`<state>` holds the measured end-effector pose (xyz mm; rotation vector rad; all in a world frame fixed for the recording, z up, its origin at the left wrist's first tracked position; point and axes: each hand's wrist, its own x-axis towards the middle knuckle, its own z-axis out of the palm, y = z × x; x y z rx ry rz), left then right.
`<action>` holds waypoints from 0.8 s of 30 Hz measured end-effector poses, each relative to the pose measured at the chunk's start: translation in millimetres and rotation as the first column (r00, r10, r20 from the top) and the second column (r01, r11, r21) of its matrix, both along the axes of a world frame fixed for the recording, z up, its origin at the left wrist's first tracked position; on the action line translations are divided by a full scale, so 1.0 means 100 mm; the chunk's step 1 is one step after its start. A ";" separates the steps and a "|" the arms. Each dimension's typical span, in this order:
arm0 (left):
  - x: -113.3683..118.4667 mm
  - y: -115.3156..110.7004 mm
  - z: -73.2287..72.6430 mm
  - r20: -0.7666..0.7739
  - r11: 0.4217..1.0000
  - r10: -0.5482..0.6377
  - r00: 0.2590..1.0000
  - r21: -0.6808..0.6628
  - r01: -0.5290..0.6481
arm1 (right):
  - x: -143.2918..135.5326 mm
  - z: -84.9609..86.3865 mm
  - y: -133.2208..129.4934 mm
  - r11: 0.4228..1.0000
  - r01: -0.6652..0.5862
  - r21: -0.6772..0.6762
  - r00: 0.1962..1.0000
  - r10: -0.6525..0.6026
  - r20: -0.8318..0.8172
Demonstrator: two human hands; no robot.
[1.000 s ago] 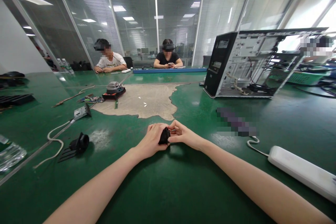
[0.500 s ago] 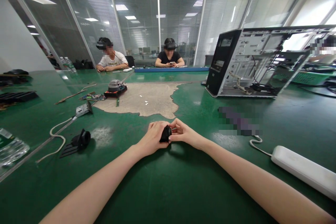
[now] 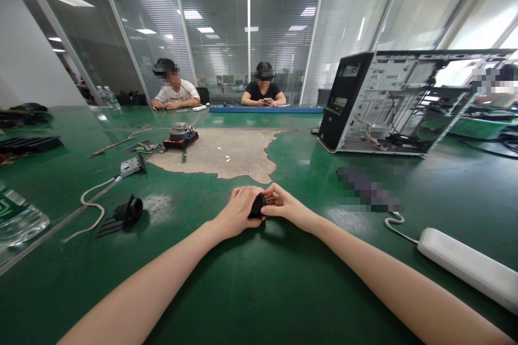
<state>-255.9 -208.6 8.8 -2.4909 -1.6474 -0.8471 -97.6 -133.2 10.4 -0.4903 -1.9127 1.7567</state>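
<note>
2 hands (image 3: 261, 206) grip 1 black part (image 3: 256, 207), well inside table edges.

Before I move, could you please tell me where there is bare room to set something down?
Bare tabletop lies between the two forearms, and between the right forearm and the long white block. Left is crowded: bottle, cable, black part.

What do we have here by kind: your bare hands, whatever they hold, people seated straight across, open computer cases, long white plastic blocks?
Bare hands, left hand and right hand: 2
Small black piece between them: 1
People across, in white top and black top: 2
Open black-and-silver computer case: 1
Long white plastic block: 1
Total: 7
</note>
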 end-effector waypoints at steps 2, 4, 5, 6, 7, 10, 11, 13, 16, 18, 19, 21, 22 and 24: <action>0.00 0.00 0.00 0.002 1.000 0.000 1.000 -0.001 0.000 | 0.01 0.02 -0.01 0.999 -0.044 -0.018 0.999 0.044 -0.026; 0.00 -0.01 0.01 0.009 1.000 0.000 1.000 -0.001 0.000 | 0.01 0.03 -0.02 0.999 -0.037 -0.024 0.999 0.036 -0.037; 0.00 -0.01 0.01 0.013 1.000 -0.001 1.000 -0.001 0.001 | 0.00 0.02 -0.03 1.000 -0.017 -0.020 0.999 0.017 -0.038; 0.00 -0.01 0.01 0.018 1.000 -0.002 1.000 -0.002 0.002 | -0.01 0.02 -0.03 1.000 0.007 -0.014 0.999 -0.008 -0.036; 0.00 -0.01 0.01 0.020 1.000 -0.003 1.000 -0.002 0.003 | -0.02 0.01 -0.02 0.999 0.035 -0.006 0.999 -0.035 -0.030; 0.01 -0.01 0.01 0.020 1.000 -0.006 1.000 0.001 0.006 | -0.04 -0.02 -0.01 0.995 0.100 0.014 0.995 -0.100 0.024; 0.01 0.00 0.01 0.018 1.000 -0.006 1.000 0.003 0.006 | -0.04 -0.02 0.00 0.994 0.105 0.015 0.993 -0.106 0.044; 0.00 0.00 0.00 0.015 1.000 -0.005 1.000 0.005 0.005 | -0.03 -0.02 0.01 0.997 0.077 0.007 0.996 -0.077 0.055; 0.00 0.00 0.00 0.006 1.000 -0.009 1.000 0.001 0.009 | -0.01 0.00 0.00 1.000 -0.011 -0.006 1.000 0.011 -0.002; -0.01 0.00 0.00 0.001 1.000 -0.010 1.000 0.000 0.010 | 0.00 0.01 -0.01 0.999 -0.034 -0.006 0.999 0.034 -0.028; -0.01 0.00 0.00 0.000 1.000 -0.009 1.000 0.002 0.009 | 0.00 0.01 -0.01 1.000 -0.028 -0.006 0.999 0.027 -0.034; -0.01 0.00 0.01 0.002 1.000 -0.011 1.000 0.007 0.011 | 0.00 0.00 -0.02 1.000 0.005 -0.003 0.999 -0.005 -0.037; 0.00 0.00 0.01 0.004 1.000 -0.012 1.000 0.009 0.012 | -0.01 -0.01 -0.01 1.000 0.026 0.002 0.999 -0.026 -0.037; 0.00 0.00 0.00 0.010 1.000 -0.010 1.000 0.010 0.010 | -0.03 -0.03 0.00 0.998 0.065 0.014 0.998 -0.064 -0.022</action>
